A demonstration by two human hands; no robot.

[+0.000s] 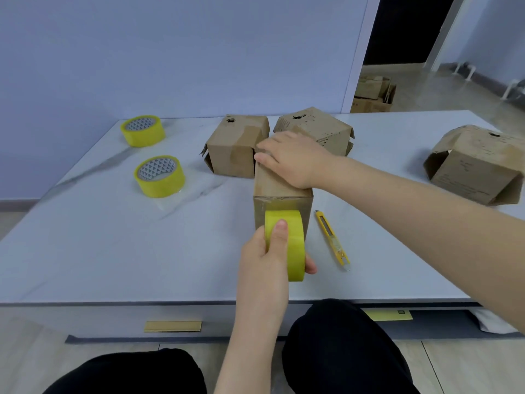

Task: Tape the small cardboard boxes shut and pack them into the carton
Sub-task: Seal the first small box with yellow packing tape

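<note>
Our left hand [270, 251] is clamped round the tape roll [285, 245], with the thumb over the yellow tread and the fingers curled under the far side. The roll stands on edge with its axle lying 9 to 3, so it is set to run along the 6-to-12 line.

Straight ahead at 12 is the near end face of the box [279, 182] we are sealing. The roll touches that face or sits just short of it; we cannot tell which. The box's long axis also lies 6 to 12, with one short end toward us and the other pointing at the boxes behind.

Our right hand [292, 159] lies flat on the box top toward the far end, fingers straight and pointing to 9, pressing the flaps down.

We judge the coming move to be a strip laid along that line, and the roll and box are lined up for it. The left hand is nearer the near face.

The knife [332, 240] lies on the table [113, 237] at 3 from the roll, just beside the box, running roughly 11 to 5.
</note>
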